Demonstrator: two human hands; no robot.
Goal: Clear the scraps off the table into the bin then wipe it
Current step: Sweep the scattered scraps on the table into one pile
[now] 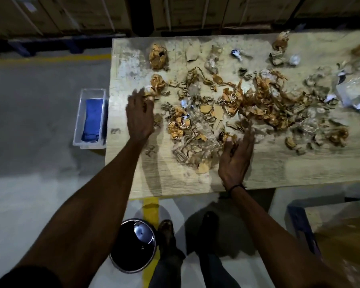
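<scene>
Head view: my left hand (139,115) and right hand (236,154), both open and empty, flank the cardboard scraps (195,125); the bin (132,245) sits on the floor behind them, nearer the left.

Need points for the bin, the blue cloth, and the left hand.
bin (121,248): head view, dark inside of the round bin on the floor.
blue cloth (94,119): head view, middle of the folded cloth in the clear tub.
left hand (139,115): head view, back of the hand.
</scene>
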